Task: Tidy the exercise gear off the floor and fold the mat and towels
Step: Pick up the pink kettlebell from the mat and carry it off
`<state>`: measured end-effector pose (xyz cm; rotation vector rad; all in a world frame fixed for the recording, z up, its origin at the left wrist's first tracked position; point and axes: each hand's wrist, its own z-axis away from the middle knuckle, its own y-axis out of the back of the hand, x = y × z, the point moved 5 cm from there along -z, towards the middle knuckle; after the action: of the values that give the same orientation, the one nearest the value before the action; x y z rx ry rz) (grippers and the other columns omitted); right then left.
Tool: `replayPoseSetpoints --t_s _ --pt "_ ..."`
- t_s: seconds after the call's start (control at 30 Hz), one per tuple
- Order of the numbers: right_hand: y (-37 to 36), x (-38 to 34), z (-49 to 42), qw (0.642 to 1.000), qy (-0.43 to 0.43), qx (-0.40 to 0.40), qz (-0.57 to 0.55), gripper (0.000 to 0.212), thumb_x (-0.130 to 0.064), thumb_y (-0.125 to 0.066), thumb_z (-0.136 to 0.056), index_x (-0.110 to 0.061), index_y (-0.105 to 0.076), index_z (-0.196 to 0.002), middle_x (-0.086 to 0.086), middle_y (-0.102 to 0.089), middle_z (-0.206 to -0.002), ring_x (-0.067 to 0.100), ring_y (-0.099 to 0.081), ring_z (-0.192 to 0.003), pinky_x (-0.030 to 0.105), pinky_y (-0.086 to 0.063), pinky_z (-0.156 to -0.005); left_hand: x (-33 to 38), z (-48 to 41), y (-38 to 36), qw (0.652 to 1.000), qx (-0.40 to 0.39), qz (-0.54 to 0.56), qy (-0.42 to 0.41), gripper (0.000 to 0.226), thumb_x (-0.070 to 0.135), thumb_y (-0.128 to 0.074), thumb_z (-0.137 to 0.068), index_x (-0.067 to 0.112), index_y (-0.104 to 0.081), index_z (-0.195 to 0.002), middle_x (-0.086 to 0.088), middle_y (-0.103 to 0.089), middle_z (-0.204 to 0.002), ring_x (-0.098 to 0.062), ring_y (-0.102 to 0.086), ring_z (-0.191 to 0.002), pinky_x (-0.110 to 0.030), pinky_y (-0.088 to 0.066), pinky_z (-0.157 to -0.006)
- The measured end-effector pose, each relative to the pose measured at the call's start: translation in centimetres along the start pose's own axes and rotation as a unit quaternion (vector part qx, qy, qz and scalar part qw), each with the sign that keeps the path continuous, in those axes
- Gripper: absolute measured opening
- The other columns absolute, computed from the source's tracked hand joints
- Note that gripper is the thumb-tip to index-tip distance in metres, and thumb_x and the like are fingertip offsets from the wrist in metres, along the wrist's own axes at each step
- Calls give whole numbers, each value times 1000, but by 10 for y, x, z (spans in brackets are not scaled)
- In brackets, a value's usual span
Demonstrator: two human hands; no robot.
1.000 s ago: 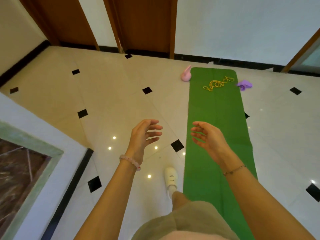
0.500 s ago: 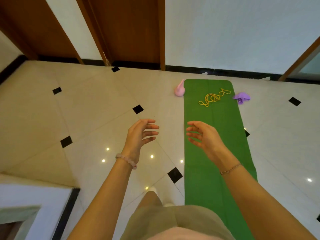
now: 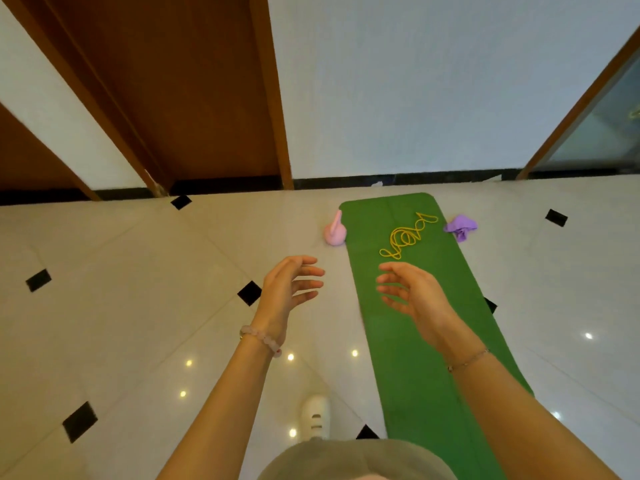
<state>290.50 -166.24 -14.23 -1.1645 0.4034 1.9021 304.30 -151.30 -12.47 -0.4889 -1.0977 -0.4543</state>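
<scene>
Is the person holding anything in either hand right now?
No. The left hand and right hand hover empty, fingers loosely spread, above the floor and mat.

A glossy cream tiled floor [image 3: 138, 271] is seen across the lower part of the view; small black diamond insets [image 3: 249, 292] are set at the tile corners, well apart from one another; round spots of reflected light [image 3: 291, 357] are scattered over the near tiles. The floor is bounded on its far side by a black skirting [image 3: 433, 178]; above it a white wall [image 3: 415, 81] is seen. A brown wooden door [image 3: 180, 98] is set in the wall at the left; a second brown panel [image 3: 24, 161] is cut off by the left edge; at the far right a glass pane [image 3: 602, 133] is held in a wooden frame [image 3: 575, 105].
</scene>
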Motion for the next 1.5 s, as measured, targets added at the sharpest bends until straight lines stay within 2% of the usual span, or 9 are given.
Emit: replayPoseSetpoints --t_s 0.27,0.43,0.53,0.73,0.9,1.07,1.2,1.4,1.5 --pt "-12 -58 -102 997 16 63 -33 17 -15 -48 -94 -15 -65 -92 0 -64 -75 14 -60 -70 28 -47 -73 58 -134 -24 998 -47 -31 8 26 21 -40 -97 8 -61 -102 -5 -67 -90 -19 -63 -82 -30 -53 -76" --pt "-5 -84 -177 996 9 79 -37 17 -16 -48 -94 -14 -65 -97 0 -64 -78 14 -61 -72 31 -48 -77 71 -209 -46 997 -61 -50 14 22 20 -42 -96 12 -62 -96 -6 -66 -91 -20 -62 -83 -32 -52 -78" --pt "-2 -100 -232 996 -5 75 -37 17 -17 -48 -94 -16 -65 -94 -1 -65 -77 14 -61 -73 30 -49 -77 75 -261 -57 997 -56 -55 25 21 20 -43 -96 13 -63 -94 -8 -65 -94 -22 -61 -85 -33 -51 -79" --pt "7 -136 -352 997 -49 64 -14 19 -17 -47 -95 -17 -65 -89 1 -65 -79 15 -62 -74 28 -48 -72 84 -374 -86 994 -23 -83 71 25 20 -40 -98 8 -61 -102 -8 -66 -93 -21 -63 -83 -30 -52 -75" --pt "24 -140 -418 990 -106 93 -29 19 -14 -47 -95 -17 -63 -86 3 -63 -78 15 -60 -71 25 -47 -67 84 -440 -107 988 -21 -100 115 26 17 -39 -98 5 -60 -103 -6 -66 -89 -19 -62 -78 -23 -53 -67" --pt "20 -115 -474 980 -166 110 -6 19 -13 -46 -94 -16 -63 -86 0 -63 -73 9 -60 -60 23 -45 -63 46 -493 -115 978 -27 -88 189 23 13 -39 -98 7 -61 -93 -8 -67 -82 -21 -61 -72 -26 -50 -66" --pt "7 -72 -532 975 -200 102 5 20 -10 -45 -94 -13 -62 -85 1 -62 -67 12 -58 -60 23 -44 -61 -6 -550 -102 968 -4 -69 243 23 11 -40 -97 6 -62 -91 -12 -66 -85 -24 -60 -75 -31 -48 -70" --pt "-5 32 -643 960 -261 97 28 25 -9 -44 -94 -15 -63 -79 2 -62 -68 12 -58 -61 20 -43 -59 -105 -655 -67 951 30 -67 301 22 10 -41 -96 6 -61 -92 -14 -64 -87 -25 -60 -76 -32 -49 -71" --pt "-13 88 -702 951 -286 114 8 18 -13 -48 -93 -16 -63 -83 5 -66 -79 14 -60 -70 22 -47 -62 -156 -693 -50 939 23 -71 336 20 11 -42 -96 5 -61 -94 -12 -65 -87 -25 -60 -78 -33 -49 -72"
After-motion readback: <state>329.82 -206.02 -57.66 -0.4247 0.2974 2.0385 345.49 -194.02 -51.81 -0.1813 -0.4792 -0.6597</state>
